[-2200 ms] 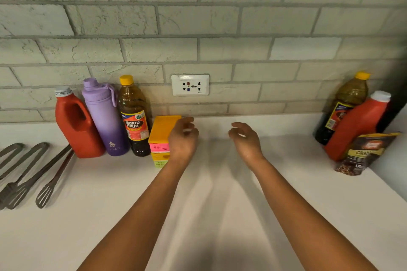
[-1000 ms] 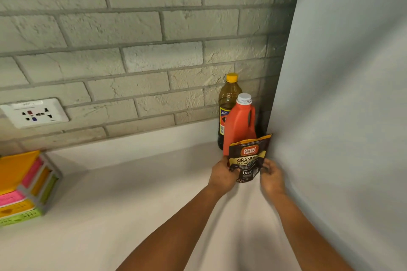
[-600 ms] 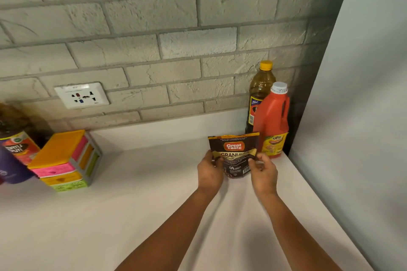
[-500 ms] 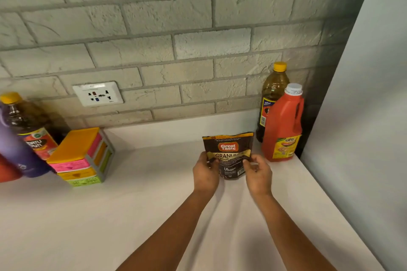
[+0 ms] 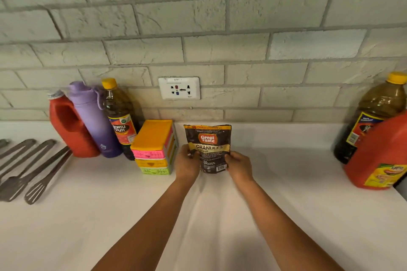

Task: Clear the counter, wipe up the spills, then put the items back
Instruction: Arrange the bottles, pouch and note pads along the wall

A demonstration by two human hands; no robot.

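A brown coffee granules pouch (image 5: 208, 145) stands upright near the back of the white counter (image 5: 286, 215), just right of a stack of coloured boxes (image 5: 154, 147). My left hand (image 5: 187, 164) grips its lower left edge and my right hand (image 5: 239, 166) grips its lower right edge. Left of the boxes stand a dark vinegar bottle (image 5: 120, 121), a purple flask (image 5: 92, 121) and a red jug (image 5: 68, 127). At the far right stand a second dark bottle (image 5: 372, 116) and a second red jug (image 5: 381, 156).
Several metal utensils (image 5: 28, 171) lie on the counter at the left edge. A wall socket (image 5: 179, 88) sits in the brick wall behind the pouch.
Both hands carried the pouch leftward from beside the right-hand jug and bottle to a spot next to the coloured boxes. The view swung left with it.
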